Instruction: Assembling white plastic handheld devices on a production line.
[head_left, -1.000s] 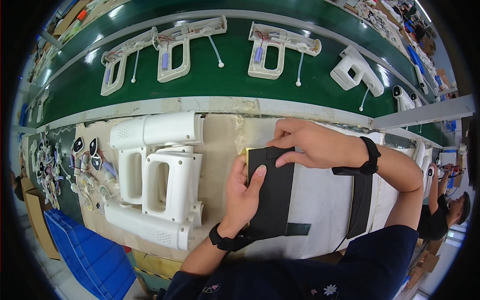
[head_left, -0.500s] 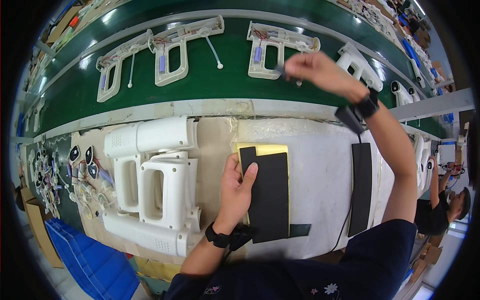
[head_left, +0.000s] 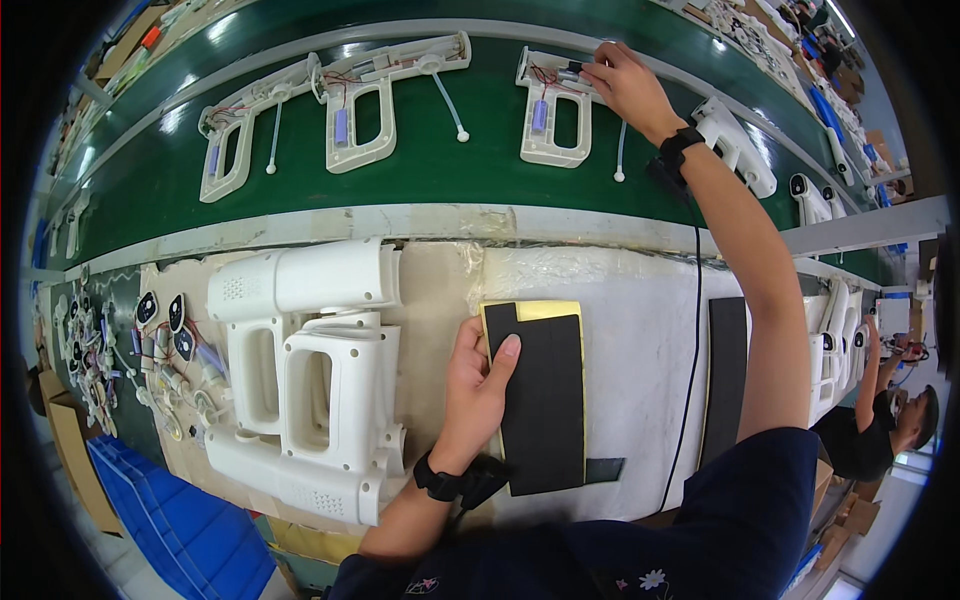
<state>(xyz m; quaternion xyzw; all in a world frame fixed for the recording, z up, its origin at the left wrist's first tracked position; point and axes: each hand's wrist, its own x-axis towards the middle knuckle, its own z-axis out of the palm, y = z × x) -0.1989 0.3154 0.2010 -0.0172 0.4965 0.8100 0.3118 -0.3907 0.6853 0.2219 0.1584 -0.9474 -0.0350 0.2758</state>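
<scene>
Left hand: I am pressing my fingers flat on the black foam sheet lying near the table's front edge. Right hand: I am pinching, fingers narrow, at the open white housing on the green conveyor belt. White casings are lying leftward.
</scene>
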